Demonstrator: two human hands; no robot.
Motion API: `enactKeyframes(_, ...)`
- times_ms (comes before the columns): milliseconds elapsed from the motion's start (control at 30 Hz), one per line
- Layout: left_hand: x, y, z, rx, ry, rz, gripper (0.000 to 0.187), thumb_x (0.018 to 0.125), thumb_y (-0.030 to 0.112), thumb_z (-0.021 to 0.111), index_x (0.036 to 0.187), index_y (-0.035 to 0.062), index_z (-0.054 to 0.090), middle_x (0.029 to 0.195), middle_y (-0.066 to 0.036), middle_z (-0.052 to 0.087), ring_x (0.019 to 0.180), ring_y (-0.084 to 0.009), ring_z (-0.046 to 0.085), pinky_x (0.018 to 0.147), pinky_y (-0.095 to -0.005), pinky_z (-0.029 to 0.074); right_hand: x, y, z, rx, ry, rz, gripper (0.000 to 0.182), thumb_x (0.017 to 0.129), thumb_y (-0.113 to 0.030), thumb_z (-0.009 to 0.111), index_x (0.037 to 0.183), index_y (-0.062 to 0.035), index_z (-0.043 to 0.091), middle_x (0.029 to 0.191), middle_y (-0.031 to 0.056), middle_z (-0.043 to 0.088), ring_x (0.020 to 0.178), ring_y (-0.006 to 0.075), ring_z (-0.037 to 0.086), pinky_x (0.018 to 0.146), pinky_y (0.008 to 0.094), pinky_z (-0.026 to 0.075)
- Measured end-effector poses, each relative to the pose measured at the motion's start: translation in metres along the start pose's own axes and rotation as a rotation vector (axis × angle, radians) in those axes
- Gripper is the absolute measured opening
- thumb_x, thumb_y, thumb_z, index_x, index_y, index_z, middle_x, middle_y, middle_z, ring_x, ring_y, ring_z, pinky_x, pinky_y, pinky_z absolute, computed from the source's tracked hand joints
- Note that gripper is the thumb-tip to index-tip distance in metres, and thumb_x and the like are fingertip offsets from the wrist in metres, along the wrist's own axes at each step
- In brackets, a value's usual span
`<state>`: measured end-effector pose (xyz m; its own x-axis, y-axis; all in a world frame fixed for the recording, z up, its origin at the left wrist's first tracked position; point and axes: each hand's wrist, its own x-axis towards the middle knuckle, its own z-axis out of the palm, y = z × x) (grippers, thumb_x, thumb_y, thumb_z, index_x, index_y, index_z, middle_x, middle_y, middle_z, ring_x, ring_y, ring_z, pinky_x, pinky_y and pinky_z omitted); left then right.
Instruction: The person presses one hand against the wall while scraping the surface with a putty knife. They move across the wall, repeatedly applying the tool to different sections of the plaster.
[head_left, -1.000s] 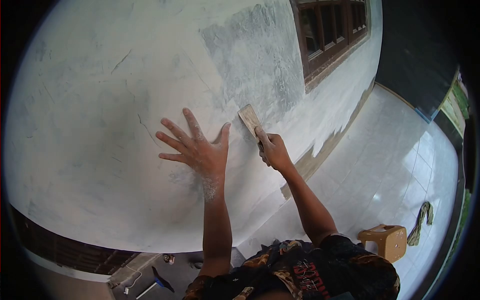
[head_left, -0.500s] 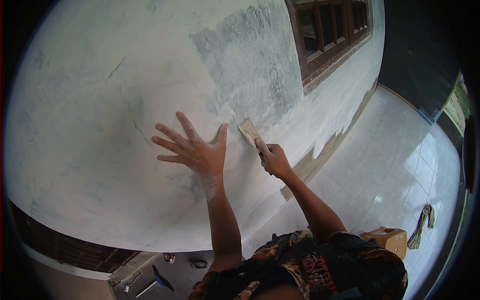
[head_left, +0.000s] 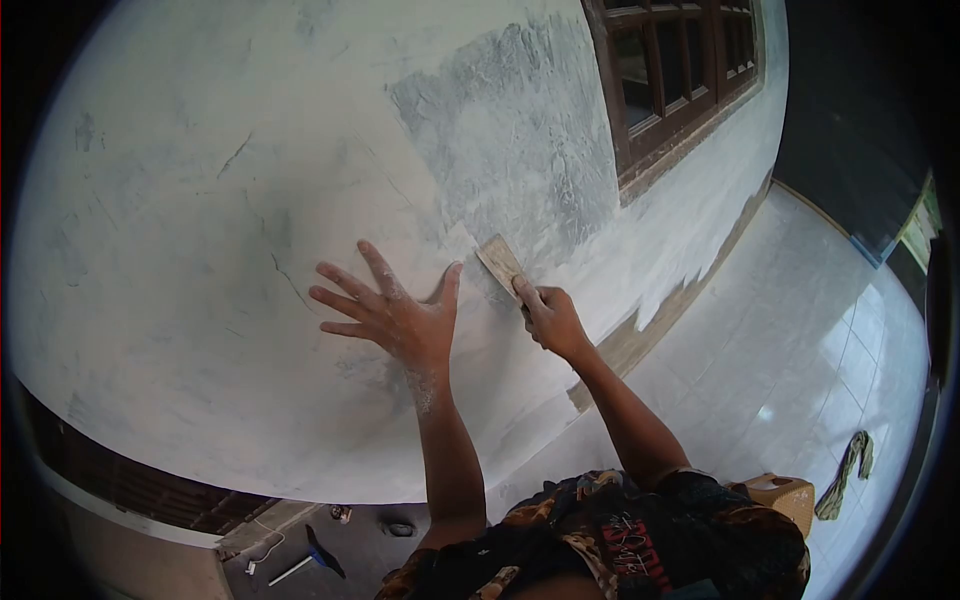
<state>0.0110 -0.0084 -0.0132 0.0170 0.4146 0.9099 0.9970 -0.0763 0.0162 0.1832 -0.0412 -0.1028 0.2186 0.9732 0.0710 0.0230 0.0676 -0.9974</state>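
My left hand (head_left: 392, 312) lies flat on the white plastered wall (head_left: 180, 260), fingers spread, dusted with white powder. My right hand (head_left: 549, 317) grips a scraper (head_left: 501, 264) whose flat blade presses against the wall just right of my left thumb. Directly above the blade is a rough grey patch (head_left: 510, 130) of bare wall. Thin cracks (head_left: 285, 275) run across the plaster left of my left hand.
A dark wooden window frame (head_left: 690, 80) sits at the upper right. A white tiled floor (head_left: 800, 330) stretches to the right, with a tan plastic stool (head_left: 785, 492) and a crumpled rag (head_left: 848, 458) on it. Small tools (head_left: 300, 565) lie on the ground below.
The view has shifted slightly. Both hands stay on the wall in nearly the same spots, the scraper blade barely moved along the edge of the grey patch.
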Motion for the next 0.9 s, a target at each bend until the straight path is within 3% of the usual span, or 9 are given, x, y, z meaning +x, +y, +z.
enactKeyframes(100,-0.001,0.000,-0.003,-0.010,-0.007,-0.011,0.126,0.060,0.075,0.076,0.156,0.0158,0.020,0.157,-0.033,-0.004,0.142,-0.0588,-0.008,0.097,-0.0847,0.007,-0.012,0.010,0.004,0.031,-0.007,0.085,0.068,0.097,-0.056,0.050,0.057,-0.0013,0.053,0.051,0.0039,0.048,0.048,0.0129,0.048,0.048,0.0327,0.040)
enactKeyframes(233,-0.001,0.002,-0.002,-0.030,-0.021,-0.018,0.125,0.061,0.073,0.077,0.156,0.0150,0.020,0.158,-0.032,-0.004,0.142,-0.0585,-0.008,0.098,-0.0841,0.005,0.003,0.001,0.001,0.005,-0.007,-0.015,0.067,0.097,-0.056,0.050,0.059,-0.0012,0.054,0.051,0.0042,0.049,0.047,0.0126,0.048,0.048,0.0325,0.041)
enactKeyframes(467,-0.002,0.002,-0.002,-0.066,-0.015,-0.013,0.127,0.060,0.070,0.080,0.156,0.0158,0.017,0.158,-0.031,-0.006,0.143,-0.0573,-0.010,0.099,-0.0828,0.001,0.000,0.012,0.000,0.005,-0.035,0.031,0.067,0.098,-0.056,0.049,0.060,-0.0007,0.055,0.050,0.0048,0.049,0.047,0.0127,0.048,0.048,0.0327,0.040)
enactKeyframes(533,-0.002,0.002,-0.003,-0.071,-0.017,-0.018,0.126,0.060,0.069,0.080,0.157,0.0158,0.017,0.158,-0.031,-0.007,0.142,-0.0573,-0.011,0.100,-0.0826,0.001,0.009,0.005,0.000,-0.016,-0.004,-0.086,0.067,0.098,-0.055,0.050,0.060,-0.0003,0.055,0.049,0.0050,0.048,0.047,0.0129,0.047,0.048,0.0328,0.040)
enactKeyframes(733,-0.004,0.001,-0.004,-0.079,-0.021,-0.023,0.126,0.061,0.067,0.080,0.157,0.0157,0.016,0.158,-0.031,-0.008,0.142,-0.0574,-0.012,0.100,-0.0821,-0.001,-0.002,0.004,-0.003,0.056,-0.038,0.035,0.066,0.098,-0.053,0.051,0.059,0.0005,0.054,0.049,0.0049,0.047,0.048,0.0127,0.047,0.048,0.0330,0.039)
enactKeyframes(900,-0.003,0.002,-0.002,-0.083,-0.008,-0.014,0.127,0.061,0.068,0.080,0.157,0.0148,0.016,0.158,-0.032,-0.008,0.142,-0.0575,-0.013,0.099,-0.0823,-0.002,0.006,-0.011,-0.001,0.013,-0.021,-0.044,0.067,0.098,-0.053,0.051,0.059,0.0008,0.055,0.049,0.0050,0.047,0.048,0.0124,0.048,0.048,0.0331,0.040)
